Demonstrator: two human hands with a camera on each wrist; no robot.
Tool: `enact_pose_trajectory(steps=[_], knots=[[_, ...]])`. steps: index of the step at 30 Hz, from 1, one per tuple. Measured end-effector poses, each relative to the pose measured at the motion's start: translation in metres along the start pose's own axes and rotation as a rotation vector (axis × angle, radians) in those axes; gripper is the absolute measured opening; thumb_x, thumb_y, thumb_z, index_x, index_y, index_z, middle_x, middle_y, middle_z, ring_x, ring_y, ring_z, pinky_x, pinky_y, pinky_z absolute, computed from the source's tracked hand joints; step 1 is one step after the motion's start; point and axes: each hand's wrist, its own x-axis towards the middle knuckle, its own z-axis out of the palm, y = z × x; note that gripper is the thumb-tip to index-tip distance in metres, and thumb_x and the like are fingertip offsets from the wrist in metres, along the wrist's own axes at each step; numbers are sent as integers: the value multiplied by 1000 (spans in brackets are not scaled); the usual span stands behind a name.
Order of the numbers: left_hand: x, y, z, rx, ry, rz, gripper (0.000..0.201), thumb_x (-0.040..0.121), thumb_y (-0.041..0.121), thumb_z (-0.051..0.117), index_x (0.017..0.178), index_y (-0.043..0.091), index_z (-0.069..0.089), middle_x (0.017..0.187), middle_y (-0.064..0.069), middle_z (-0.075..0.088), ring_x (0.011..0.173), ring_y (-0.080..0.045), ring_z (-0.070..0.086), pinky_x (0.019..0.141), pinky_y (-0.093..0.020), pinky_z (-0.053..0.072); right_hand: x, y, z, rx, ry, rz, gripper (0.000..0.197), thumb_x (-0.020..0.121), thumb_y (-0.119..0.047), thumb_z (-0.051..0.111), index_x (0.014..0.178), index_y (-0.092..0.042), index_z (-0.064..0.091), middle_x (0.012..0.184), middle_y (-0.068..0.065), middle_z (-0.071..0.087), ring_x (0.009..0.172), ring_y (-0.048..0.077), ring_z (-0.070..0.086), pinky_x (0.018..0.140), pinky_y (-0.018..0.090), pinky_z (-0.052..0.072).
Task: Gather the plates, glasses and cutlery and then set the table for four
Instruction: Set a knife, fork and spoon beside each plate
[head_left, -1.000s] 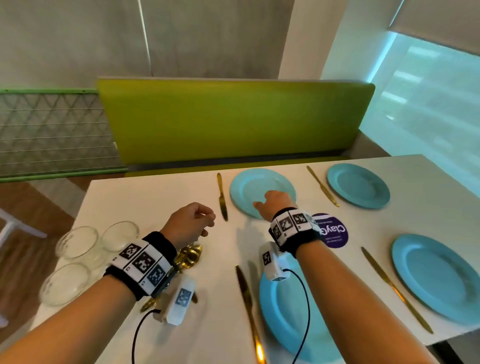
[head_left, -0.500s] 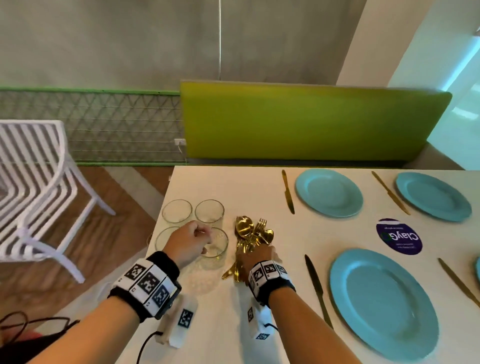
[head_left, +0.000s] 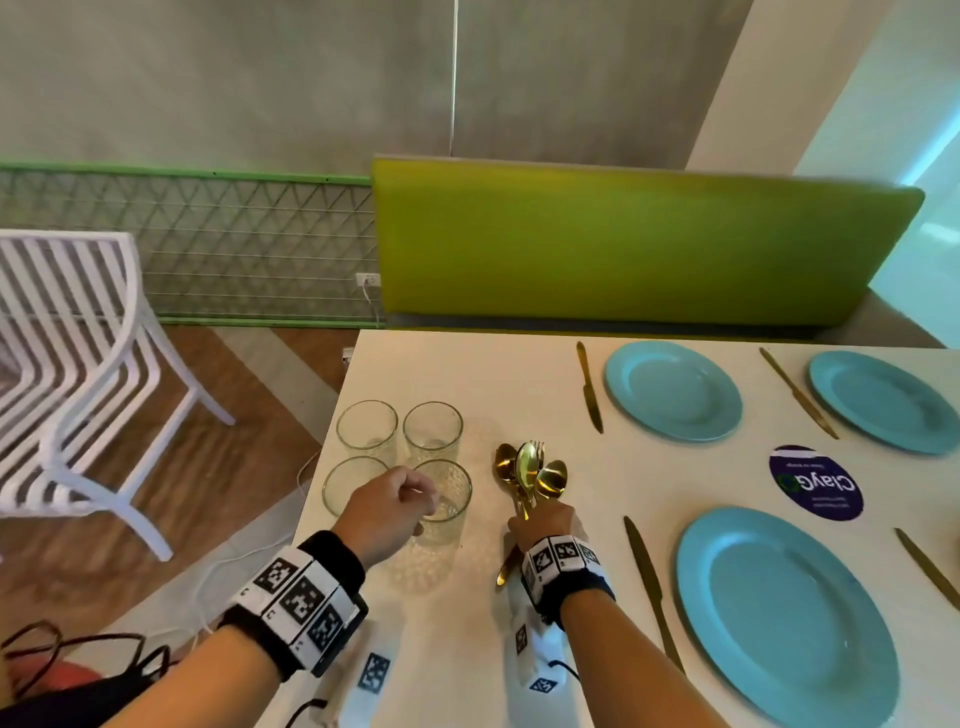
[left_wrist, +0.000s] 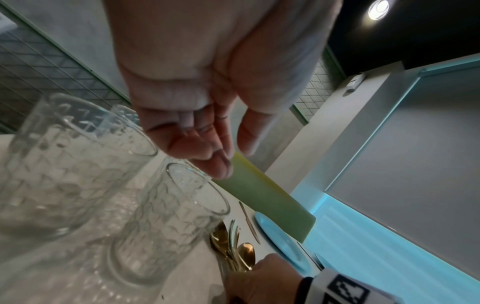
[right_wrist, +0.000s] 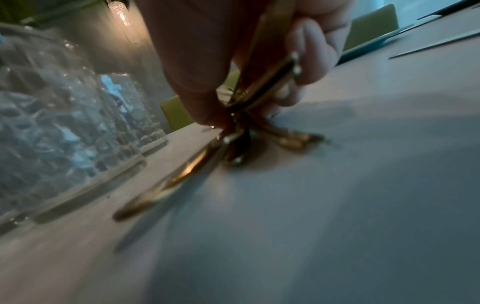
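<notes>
- The white table (head_left: 519, 374) is taken as the landmark; four clear patterned glasses (head_left: 397, 457) are grouped in a square near its left edge.
- The left hand (head_left: 387, 512) is held above the nearest glass (head_left: 447, 499) of that group; in the left wrist view its fingers (left_wrist: 207, 152) are seen loosely curled together with the thumb a little apart, and nothing is gripped.
- A bundle of gold spoons and forks (head_left: 530, 475) is found just right of the glasses, its bowls and tines pointing toward the table's far edge.
- The bundle's handles are pinched by the right hand (head_left: 545, 522); in the right wrist view, thumb and fingers (right_wrist: 314, 51) are seen closed around several handles, while other handle ends (right_wrist: 161, 185) are left resting on the table.
- Three blue plates (head_left: 672, 389) are set out farther right on the table, each with a gold knife (head_left: 589, 387) laid just to its left.
- A round purple sticker (head_left: 815, 483) is seen on the table between the plates.
- A green bench back (head_left: 623, 244) is seen beyond the table's far edge, and a white slatted chair (head_left: 67, 364) well off its left side.
</notes>
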Motion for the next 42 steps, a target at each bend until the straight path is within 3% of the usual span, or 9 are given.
enact_pose_trajectory(steps=[5, 12, 19, 23, 27, 33, 37, 40, 42], knots=[[-3, 7, 22, 18, -72, 14, 4, 89, 17, 55, 86, 20, 57, 90, -1, 65, 63, -11, 57, 52, -18, 38, -7, 24, -10, 36, 36, 13, 19, 72, -20, 65, 60, -19, 51, 59, -4, 53, 57, 13, 56, 50, 17, 38], [-8, 0, 75, 36, -247, -36, 6, 91, 23, 52, 89, 18, 55, 83, 2, 63, 62, -11, 54, 51, -17, 40, -13, 45, -20, -14, 5, -1, 24, 75, -26, 69, 70, -16, 48, 72, -1, 55, 72, 15, 56, 59, 22, 45], [-2, 12, 121, 4, -341, -170, 36, 95, 43, 41, 105, 10, 53, 92, -4, 59, 75, -17, 58, 65, -25, 50, -35, 61, -45, 20, -21, -131, 31, 77, -29, 69, 64, -22, 42, 64, -8, 47, 55, 3, 46, 47, 14, 38], [-3, 32, 137, -114, -432, -186, 40, 97, 44, 34, 97, 12, 58, 85, -5, 60, 73, -16, 59, 63, -24, 52, -53, 59, -64, 49, -19, -264, 23, 77, -33, 67, 73, -21, 48, 67, -8, 50, 65, 7, 52, 56, 16, 44], [-4, 46, 148, -248, -446, -186, 29, 98, 30, 39, 95, 10, 60, 97, -17, 66, 92, -30, 64, 83, -40, 53, -60, 60, -77, 100, -14, -308, 20, 75, -29, 68, 86, -20, 54, 71, -7, 53, 78, 12, 56, 67, 19, 48], [-5, 52, 157, -372, -384, -175, 28, 96, 19, 46, 108, -4, 55, 90, -20, 63, 82, -29, 63, 74, -40, 51, -60, 69, -86, 132, 41, -344, 28, 77, -30, 65, 103, -18, 66, 74, -10, 54, 77, 8, 53, 54, 6, 34], [-6, 57, 154, -402, -346, -128, 22, 96, 16, 45, 103, -3, 55, 85, -20, 62, 75, -29, 63, 68, -41, 54, -63, 74, -90, 335, -57, -324, 21, 83, -28, 59, 92, -13, 70, 62, -10, 57, 62, 9, 55, 59, 19, 45], [-11, 63, 147, -428, -412, -101, 22, 98, 18, 41, 93, -1, 50, 68, -22, 59, 56, -32, 61, 58, -42, 56, -68, 74, -96, 631, -149, -223, 28, 93, -22, 51, 86, -3, 70, 53, 2, 57, 42, 13, 49, 45, 23, 42], [-15, 66, 144, -458, -453, -104, 23, 100, 18, 35, 93, 0, 47, 60, -22, 58, 48, -33, 60, 50, -39, 55, -71, 75, -99, 713, -160, -213, 27, 95, -20, 50, 81, -10, 71, 48, 3, 57, 34, 11, 49, 40, 21, 41]])
